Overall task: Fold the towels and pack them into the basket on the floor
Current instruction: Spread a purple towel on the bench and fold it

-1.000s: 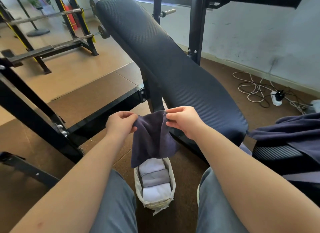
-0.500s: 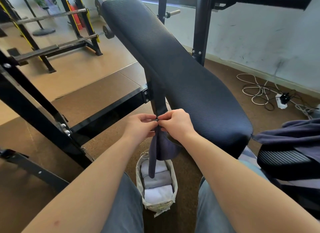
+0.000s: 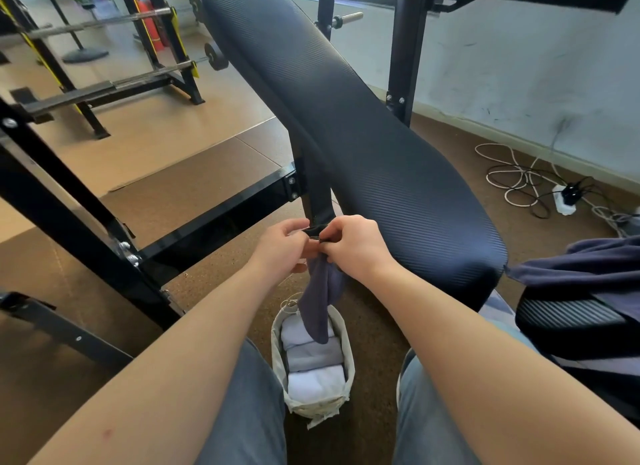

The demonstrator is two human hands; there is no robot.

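Observation:
A dark navy towel (image 3: pixel 320 298) hangs folded in half lengthwise, its lower end dangling over the basket. My left hand (image 3: pixel 282 248) and my right hand (image 3: pixel 353 245) meet knuckle to knuckle and both pinch its top edge. Below them, between my knees, a small pale fabric basket (image 3: pixel 348 364) stands on the brown floor. Inside it lie three folded towels in a row: white, grey (image 3: pixel 313 357) and white (image 3: pixel 317 385).
A long black padded gym bench (image 3: pixel 346 125) slopes up behind my hands, on a black steel frame (image 3: pixel 214 215). More dark towels (image 3: pixel 588 267) lie on a chair at the right. Cables and a power strip (image 3: pixel 564 198) lie by the wall. Barbell racks (image 3: pixel 104 87) stand far left.
My hands came together, bringing the towel's two top corners to meet, so the spread towel now hangs as a narrow doubled strip. In the last half second little has moved.

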